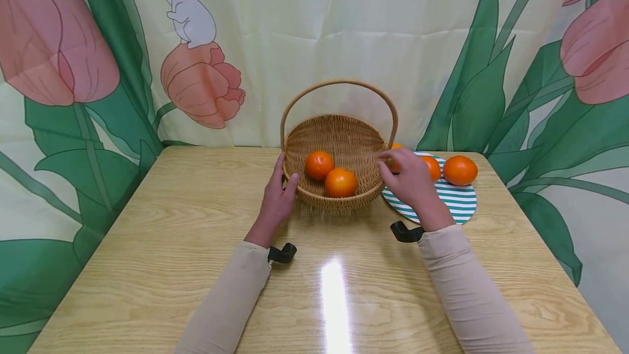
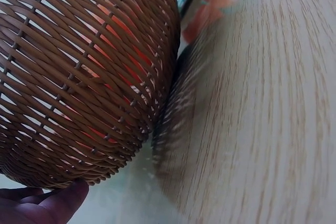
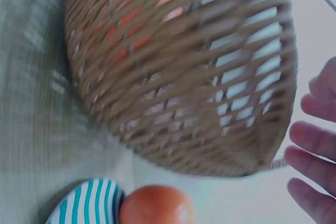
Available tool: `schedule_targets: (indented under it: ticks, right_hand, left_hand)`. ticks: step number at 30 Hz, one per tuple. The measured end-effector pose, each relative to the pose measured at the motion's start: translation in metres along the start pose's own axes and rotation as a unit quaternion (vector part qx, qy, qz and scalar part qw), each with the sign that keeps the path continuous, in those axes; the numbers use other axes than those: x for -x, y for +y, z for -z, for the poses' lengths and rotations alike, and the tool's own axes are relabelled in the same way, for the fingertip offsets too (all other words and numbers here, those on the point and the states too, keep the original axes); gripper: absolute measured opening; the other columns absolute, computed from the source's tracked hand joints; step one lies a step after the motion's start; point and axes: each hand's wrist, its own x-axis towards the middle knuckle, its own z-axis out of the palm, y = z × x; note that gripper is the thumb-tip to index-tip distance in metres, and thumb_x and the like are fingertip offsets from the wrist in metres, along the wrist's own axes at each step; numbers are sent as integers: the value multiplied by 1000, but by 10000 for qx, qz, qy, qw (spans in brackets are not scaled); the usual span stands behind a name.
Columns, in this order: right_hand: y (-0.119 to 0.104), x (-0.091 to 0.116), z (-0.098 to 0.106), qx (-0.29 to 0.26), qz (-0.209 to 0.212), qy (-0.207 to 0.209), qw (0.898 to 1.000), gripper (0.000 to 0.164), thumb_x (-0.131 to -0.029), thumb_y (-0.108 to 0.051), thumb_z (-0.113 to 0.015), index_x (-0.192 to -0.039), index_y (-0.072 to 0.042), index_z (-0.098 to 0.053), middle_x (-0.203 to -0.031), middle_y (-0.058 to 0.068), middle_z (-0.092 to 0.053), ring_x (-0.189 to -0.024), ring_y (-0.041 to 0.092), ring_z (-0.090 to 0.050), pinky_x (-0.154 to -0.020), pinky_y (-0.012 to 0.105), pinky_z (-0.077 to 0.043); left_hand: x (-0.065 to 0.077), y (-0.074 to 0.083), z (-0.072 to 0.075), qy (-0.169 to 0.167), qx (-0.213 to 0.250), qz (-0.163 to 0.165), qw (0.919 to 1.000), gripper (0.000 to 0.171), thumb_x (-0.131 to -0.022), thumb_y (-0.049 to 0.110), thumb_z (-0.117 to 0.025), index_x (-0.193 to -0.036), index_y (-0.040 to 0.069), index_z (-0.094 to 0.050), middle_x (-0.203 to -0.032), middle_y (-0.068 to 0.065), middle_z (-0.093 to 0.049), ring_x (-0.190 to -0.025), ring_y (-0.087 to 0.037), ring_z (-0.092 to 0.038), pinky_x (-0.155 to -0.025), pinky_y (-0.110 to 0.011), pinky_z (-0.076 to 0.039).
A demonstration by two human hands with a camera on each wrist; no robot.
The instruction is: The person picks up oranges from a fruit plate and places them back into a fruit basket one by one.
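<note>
Basket (image 1: 363, 160) stands near the rear table edge (image 1: 221, 149), left hand (image 1: 277, 194) touching its side unclenched, right hand (image 1: 410, 178) loose, just apart.

Beige long sleeves (image 1: 228, 299), angular black wrist mounts (image 1: 283, 254)

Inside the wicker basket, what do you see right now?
In the basket sit a rear orange fruit on the left and a front orange fruit to its right, nearer the camera. Whatever lies directly beneath them is covered, so I can't tell.
</note>
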Motion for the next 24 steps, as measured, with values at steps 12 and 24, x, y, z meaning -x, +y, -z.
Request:
schedule_targets:
  ticks: [12,24]
  right_hand:
    - [33,7,3,231,-728,281,9967,27,-92,-13,-59,-115,0,-66,-120,23,-59,-111,40,-53,-93,57,-46]
    - [59,8,-1,376,-1804,-415,9820,44,-91,-18,-61,-131,-3,-55,-137,23,-44,-125,43,-40,-105,60,-37]
  left_hand:
    - [0,1,0,-49,17,26,10000,64,-103,37,-43,-157,26,-10,-161,-7,-21,-145,-28,-30,-113,-49,-32]
    - [1,0,0,-64,34,18,10000,64,-103,36,-43,-157,29,-9,-161,-8,-22,-145,-28,-30,-113,-50,-32]
